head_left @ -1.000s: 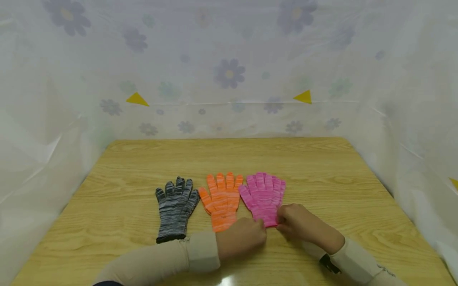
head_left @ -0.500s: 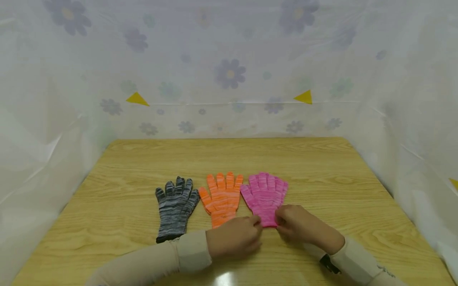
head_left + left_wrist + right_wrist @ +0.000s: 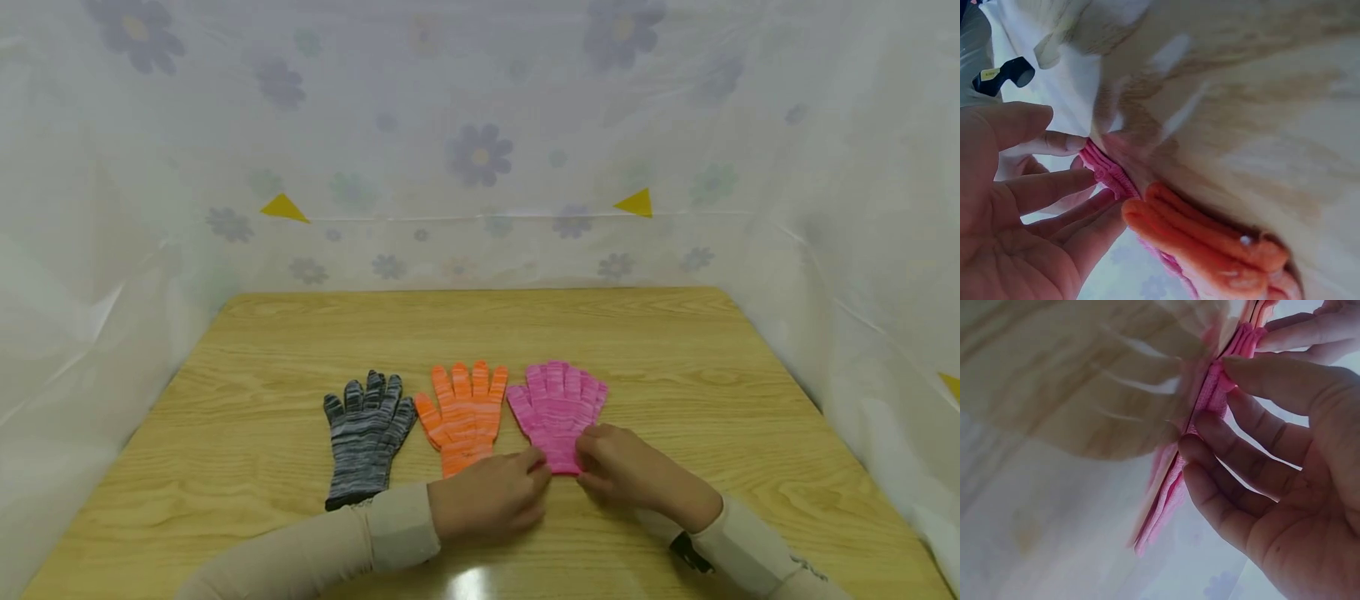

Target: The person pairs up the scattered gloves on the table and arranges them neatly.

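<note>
Two pink knit gloves lie stacked, fingers pointing away, the lower one showing at the right edge. My right hand pinches their right side near the cuff; in the right wrist view the thumb and curved fingers meet the pink fabric. My left hand touches the left cuff corner, and in the left wrist view its extended fingers reach the pink cuff while the thumb stays apart. Orange gloves lie just left of the pink ones, cuff partly hidden by the left hand.
Grey-black knit gloves lie at the left of the row, close to the left sleeve. The wood-grain table is enclosed by a pale flowered curtain with yellow triangles on it.
The pink gloves have shifted slightly right, and the lower glove shows less fanned out. My left hand has drawn back a little to the left; the right hand has stayed at the pink edge.
</note>
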A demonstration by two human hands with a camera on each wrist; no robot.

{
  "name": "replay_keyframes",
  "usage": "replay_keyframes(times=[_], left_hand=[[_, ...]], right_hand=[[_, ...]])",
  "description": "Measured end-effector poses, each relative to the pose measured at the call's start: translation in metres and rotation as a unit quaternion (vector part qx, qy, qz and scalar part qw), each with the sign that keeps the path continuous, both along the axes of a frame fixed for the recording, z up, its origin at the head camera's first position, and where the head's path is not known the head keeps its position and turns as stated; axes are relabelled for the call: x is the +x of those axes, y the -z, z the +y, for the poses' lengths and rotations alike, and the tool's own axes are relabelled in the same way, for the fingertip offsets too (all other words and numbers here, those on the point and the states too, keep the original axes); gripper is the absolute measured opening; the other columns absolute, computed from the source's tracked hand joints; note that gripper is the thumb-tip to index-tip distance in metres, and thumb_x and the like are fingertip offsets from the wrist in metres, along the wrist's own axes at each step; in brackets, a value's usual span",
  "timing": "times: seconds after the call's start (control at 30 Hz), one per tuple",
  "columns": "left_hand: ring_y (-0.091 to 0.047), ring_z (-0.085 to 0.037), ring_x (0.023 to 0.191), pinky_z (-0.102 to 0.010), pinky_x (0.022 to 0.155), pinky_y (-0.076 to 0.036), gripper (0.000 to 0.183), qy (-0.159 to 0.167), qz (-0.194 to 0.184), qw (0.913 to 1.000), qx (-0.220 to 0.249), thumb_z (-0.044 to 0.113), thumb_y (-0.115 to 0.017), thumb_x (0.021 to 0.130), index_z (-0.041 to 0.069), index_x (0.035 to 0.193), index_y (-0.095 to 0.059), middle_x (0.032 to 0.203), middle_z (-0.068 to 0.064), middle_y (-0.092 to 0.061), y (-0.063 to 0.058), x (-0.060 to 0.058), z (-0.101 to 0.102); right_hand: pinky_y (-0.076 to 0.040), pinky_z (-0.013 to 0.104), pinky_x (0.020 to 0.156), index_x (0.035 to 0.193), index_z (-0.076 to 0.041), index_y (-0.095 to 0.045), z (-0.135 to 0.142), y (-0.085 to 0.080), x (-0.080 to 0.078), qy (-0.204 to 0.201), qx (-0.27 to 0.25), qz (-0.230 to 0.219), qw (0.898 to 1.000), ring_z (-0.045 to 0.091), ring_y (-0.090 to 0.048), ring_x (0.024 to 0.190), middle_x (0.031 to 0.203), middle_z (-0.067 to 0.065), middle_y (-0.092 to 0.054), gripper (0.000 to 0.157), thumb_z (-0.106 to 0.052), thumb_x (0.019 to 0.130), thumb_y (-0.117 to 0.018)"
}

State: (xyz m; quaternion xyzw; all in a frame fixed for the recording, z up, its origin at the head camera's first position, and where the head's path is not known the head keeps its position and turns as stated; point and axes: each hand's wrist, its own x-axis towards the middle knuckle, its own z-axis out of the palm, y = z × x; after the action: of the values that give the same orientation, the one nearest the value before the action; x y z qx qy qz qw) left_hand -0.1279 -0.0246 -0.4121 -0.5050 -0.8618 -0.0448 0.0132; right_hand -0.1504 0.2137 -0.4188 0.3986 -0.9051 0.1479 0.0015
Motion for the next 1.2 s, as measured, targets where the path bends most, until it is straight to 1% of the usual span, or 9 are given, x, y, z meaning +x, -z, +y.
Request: replay_keyframes(times=[0.17, 0.33, 0.47, 0.57, 0.7, 0.87, 0.97, 1.07, 1.2], left_hand=[[-0.06, -0.008, 0.087, -0.018, 0.075, -0.051, 0.035, 0.015, 0.01, 0.9998, -0.002, 0.03, -0.057, 0.093, 0.007, 0.119, -0.059, 0.112, -0.003, -0.057, 0.001, 0.0, -0.002], [-0.059, -0.018, 0.112, -0.028, 0.098, -0.046, 0.046, 0.025, 0.053, 0.9977, -0.035, 0.037, -0.055, 0.094, 0.006, 0.128, -0.057, 0.123, -0.006, -0.061, 0.002, 0.002, -0.004], [-0.054, -0.023, 0.123, -0.032, 0.104, -0.042, 0.053, 0.035, 0.091, 0.9938, -0.054, 0.039, -0.054, 0.094, 0.003, 0.132, -0.055, 0.131, -0.011, -0.059, 0.002, 0.005, -0.006], [-0.052, -0.023, 0.126, -0.032, 0.105, -0.04, 0.054, 0.037, 0.086, 0.9934, -0.067, 0.039, -0.054, 0.094, 0.002, 0.133, -0.054, 0.133, -0.012, -0.057, 0.001, 0.006, -0.006], [-0.052, -0.023, 0.126, -0.03, 0.107, -0.038, 0.056, 0.035, 0.067, 0.9937, -0.083, 0.041, -0.054, 0.095, 0.001, 0.134, -0.053, 0.134, -0.012, -0.056, -0.002, 0.008, -0.006], [-0.057, -0.017, 0.111, -0.026, 0.1, -0.044, 0.049, 0.038, 0.084, 0.994, -0.058, 0.04, -0.058, 0.091, 0.004, 0.123, -0.059, 0.118, -0.006, -0.06, -0.001, 0.009, -0.006], [-0.056, -0.012, 0.098, -0.022, 0.09, -0.048, 0.042, 0.041, 0.091, 0.9943, -0.037, 0.04, -0.061, 0.089, 0.007, 0.115, -0.061, 0.106, -0.002, -0.057, 0.0, 0.009, -0.006], [-0.054, -0.008, 0.089, -0.019, 0.081, -0.049, 0.038, 0.041, 0.081, 0.9954, -0.032, 0.04, -0.062, 0.088, 0.009, 0.11, -0.06, 0.101, 0.001, -0.055, 0.0, 0.009, -0.006], [-0.052, -0.007, 0.084, -0.017, 0.072, -0.048, 0.033, 0.039, 0.076, 0.996, -0.027, 0.039, -0.063, 0.088, 0.011, 0.104, -0.06, 0.097, 0.002, -0.054, -0.001, 0.008, -0.005]], right_hand=[[-0.04, 0.02, 0.056, 0.072, -0.019, -0.055, 0.0, -0.002, -0.001, -0.004, 0.005, 0.001, 1.0, 0.002, -0.04, 0.064, 0.073, -0.011, -0.045, 0.023, -0.016, 0.077, -0.076], [-0.042, 0.021, 0.056, 0.07, -0.02, -0.057, 0.002, -0.007, -0.005, 0.007, 0.002, -0.02, 1.0, 0.0, -0.043, 0.063, 0.072, -0.013, -0.05, 0.02, -0.016, 0.085, -0.069], [-0.05, 0.024, 0.063, 0.078, -0.018, -0.065, 0.009, -0.012, -0.015, 0.077, -0.034, -0.042, 0.996, 0.001, -0.055, 0.069, 0.075, -0.013, -0.059, 0.012, -0.013, 0.09, -0.065], [-0.054, 0.029, 0.068, 0.088, -0.012, -0.069, 0.018, -0.018, -0.026, 0.139, -0.073, -0.053, 0.986, 0.007, -0.062, 0.076, 0.08, -0.007, -0.066, 0.007, -0.012, 0.092, -0.063], [-0.056, 0.036, 0.07, 0.1, -0.003, -0.068, 0.027, -0.023, -0.044, 0.185, -0.106, -0.071, 0.974, 0.018, -0.066, 0.08, 0.089, 0.005, -0.069, 0.014, -0.013, 0.094, -0.06], [-0.055, 0.042, 0.073, 0.114, 0.005, -0.064, 0.03, -0.017, -0.071, 0.223, -0.114, -0.131, 0.959, 0.032, -0.066, 0.088, 0.101, 0.018, -0.067, 0.029, -0.015, 0.094, -0.059], [-0.054, 0.039, 0.072, 0.116, 0.006, -0.063, 0.029, -0.012, -0.083, 0.246, -0.102, -0.168, 0.949, 0.028, -0.064, 0.087, 0.102, 0.019, -0.066, 0.034, -0.019, 0.093, -0.06], [-0.05, 0.033, 0.065, 0.108, 0.003, -0.067, 0.026, -0.01, -0.087, 0.268, -0.088, -0.184, 0.941, 0.02, -0.06, 0.078, 0.094, 0.013, -0.066, 0.033, -0.025, 0.091, -0.064], [-0.044, 0.028, 0.058, 0.089, -0.003, -0.068, 0.023, -0.008, -0.09, 0.277, -0.085, -0.182, 0.939, 0.015, -0.052, 0.067, 0.079, 0.005, -0.062, 0.023, -0.026, 0.088, -0.068]])
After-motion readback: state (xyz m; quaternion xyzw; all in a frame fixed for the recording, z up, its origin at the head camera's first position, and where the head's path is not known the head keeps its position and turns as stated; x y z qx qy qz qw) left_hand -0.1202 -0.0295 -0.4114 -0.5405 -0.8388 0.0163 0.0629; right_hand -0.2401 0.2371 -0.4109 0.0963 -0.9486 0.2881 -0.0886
